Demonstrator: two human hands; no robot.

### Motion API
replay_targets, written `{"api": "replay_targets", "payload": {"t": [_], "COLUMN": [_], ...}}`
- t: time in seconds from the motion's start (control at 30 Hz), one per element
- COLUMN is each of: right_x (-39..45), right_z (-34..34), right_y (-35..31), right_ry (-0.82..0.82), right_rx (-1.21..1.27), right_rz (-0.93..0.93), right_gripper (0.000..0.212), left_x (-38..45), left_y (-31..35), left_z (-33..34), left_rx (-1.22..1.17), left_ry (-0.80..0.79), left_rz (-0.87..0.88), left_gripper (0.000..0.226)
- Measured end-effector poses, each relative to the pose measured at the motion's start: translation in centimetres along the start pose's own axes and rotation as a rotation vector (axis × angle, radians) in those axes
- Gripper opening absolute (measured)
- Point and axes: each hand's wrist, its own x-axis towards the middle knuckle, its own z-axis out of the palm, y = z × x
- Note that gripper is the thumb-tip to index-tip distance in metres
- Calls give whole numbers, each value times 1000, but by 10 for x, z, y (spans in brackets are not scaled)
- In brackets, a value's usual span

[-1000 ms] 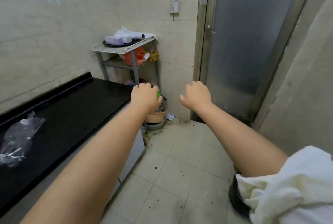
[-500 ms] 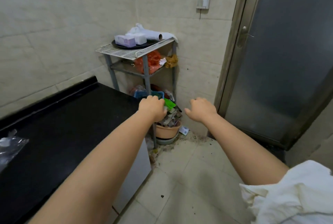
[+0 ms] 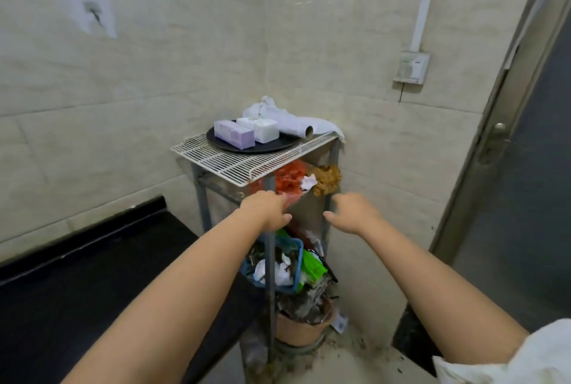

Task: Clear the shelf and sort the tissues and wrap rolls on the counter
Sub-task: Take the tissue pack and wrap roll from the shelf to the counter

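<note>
A metal shelf unit with a white wire top stands in the corner. On its top lies a black round tray holding a purple tissue pack, two white tissue packs and a wrap roll under a white cloth. My left hand and my right hand are stretched out in front of the shelf, below its top, fingers loosely curled, holding nothing. The black counter lies to the left.
Red plastic bags and a brown clump sit on the middle shelf. A blue basket of clutter and a clay pot are below. A grey door stands at the right, a wall switch above.
I have stepped closer to the shelf, which now looks larger and central. Both hands have risen toward the middle shelf level.
</note>
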Motion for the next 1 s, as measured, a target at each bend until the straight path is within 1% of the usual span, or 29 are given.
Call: {"api": "replay_targets", "payload": {"t": [0.07,0.13,0.17,0.27,0.4,0.57,0.67,0.77,0.87,0.93,1.0], "right_x": [48,96,119,179,251,347,404,453,484,498,504], "right_z": [-9,-18,-22,-32,-37,-38,-41,-42,-31,-19,-8], "right_y": [-4,-10,-12,-14,-9,-2,1,1,-1,0,3], "right_ry": [15,22,25,59,91,65,36,-25,-84,-89,-125], "right_rx": [18,53,70,125,150,130,112,46,-64,-61,-63], "right_rz": [-28,-46,-47,-84,-96,-173,-243,-329,-410,-446,-437], "right_gripper": [22,29,29,23,21,38,48,56,63,63,67], "left_x": [41,80,99,149,207,262,291,318,335,343,351], "left_y": [-19,-39,-49,-75,-102,-123,-132,-143,-151,-151,-149], "left_z": [-17,-33,-40,-54,-53,-46,-52,-59,-56,-52,-51], "left_rx": [-15,-14,-22,-73,-95,-141,-104,-93,-98,-103,-121], "left_ry": [32,65,77,85,85,149,189,234,254,268,262], "left_rz": [7,1,-11,-59,-121,-246,-321,-451,-568,-614,-628], "left_gripper": [46,46,46,46,38,36,37,38,38,37,35]}}
